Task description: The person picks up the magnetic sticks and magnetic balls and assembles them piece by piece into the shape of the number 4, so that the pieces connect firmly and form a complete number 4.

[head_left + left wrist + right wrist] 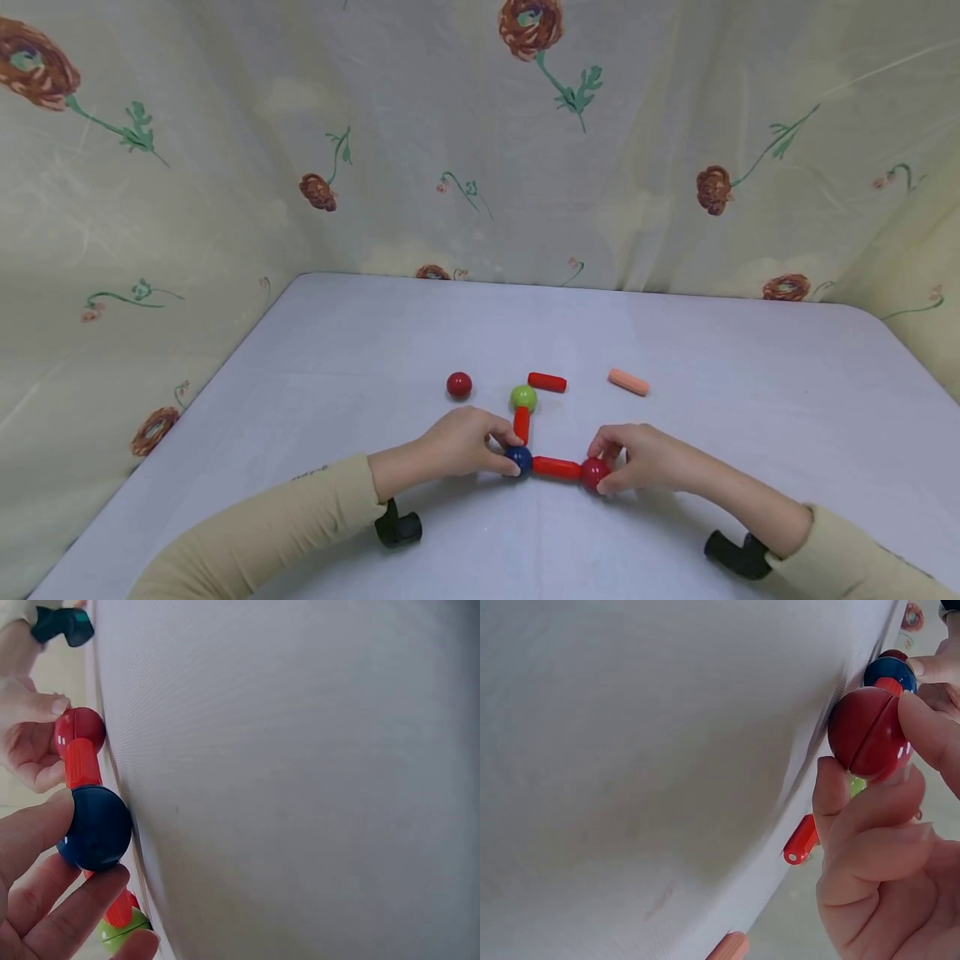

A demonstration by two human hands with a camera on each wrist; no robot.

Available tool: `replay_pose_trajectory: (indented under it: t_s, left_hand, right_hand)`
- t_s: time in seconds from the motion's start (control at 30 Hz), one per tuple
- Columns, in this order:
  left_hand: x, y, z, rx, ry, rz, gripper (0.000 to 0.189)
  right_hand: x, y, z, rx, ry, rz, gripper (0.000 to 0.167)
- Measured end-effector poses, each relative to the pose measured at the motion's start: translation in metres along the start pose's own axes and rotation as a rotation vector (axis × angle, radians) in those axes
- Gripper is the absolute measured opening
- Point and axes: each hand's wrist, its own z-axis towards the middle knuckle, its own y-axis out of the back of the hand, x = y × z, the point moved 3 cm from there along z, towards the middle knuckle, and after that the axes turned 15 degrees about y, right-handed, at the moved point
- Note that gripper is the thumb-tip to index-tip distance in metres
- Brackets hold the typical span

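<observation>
My left hand [467, 443] pinches a blue ball [96, 828] between thumb and fingers. With thumb and fingertips, my right hand [647, 457] grips a red ball [867, 732] that has a seam round its middle. A red rod [557, 468] spans the gap between these two balls, its ends right at them. From the blue ball a second red rod [522, 425] runs away from me to a green ball [523, 398]. Together these pieces form an L low over the white tabletop.
Beyond the green ball lies a loose red rod [547, 382]. An orange rod [628, 382] lies farther right, and a separate red ball [459, 385] rests to the left. Flower-printed curtains [465, 150] stand behind and beside the white table [360, 333].
</observation>
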Motion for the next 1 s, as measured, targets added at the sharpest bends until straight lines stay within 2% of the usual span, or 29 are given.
replay_pose_trajectory:
  t_s: [0.1, 0.33, 0.57, 0.77, 1.0]
  left_hand:
    - [0.000, 0.000, 0.000, 0.002, -0.001, 0.000, 0.028]
    - [0.001, -0.001, 0.000, 0.003, 0.001, -0.004, 0.028]
    - [0.001, -0.001, 0.001, 0.003, -0.003, -0.011, 0.027]
    - [0.001, -0.001, 0.002, 0.002, -0.003, -0.005, 0.028]
    - [0.001, -0.001, 0.002, 0.006, -0.005, -0.005, 0.028]
  right_hand:
    - [0.000, 0.006, 0.001, -0.020, -0.010, -0.016, 0.033]
    - [0.000, 0.041, 0.003, -0.156, 0.000, -0.035, 0.042]
    - [-0.015, 0.070, 0.009, -0.241, -0.035, -0.097, 0.044]
    - [-0.036, 0.081, 0.018, -0.245, -0.067, -0.163, 0.046]
    - [-0.059, 0.080, 0.029, -0.225, -0.138, -0.165, 0.042]
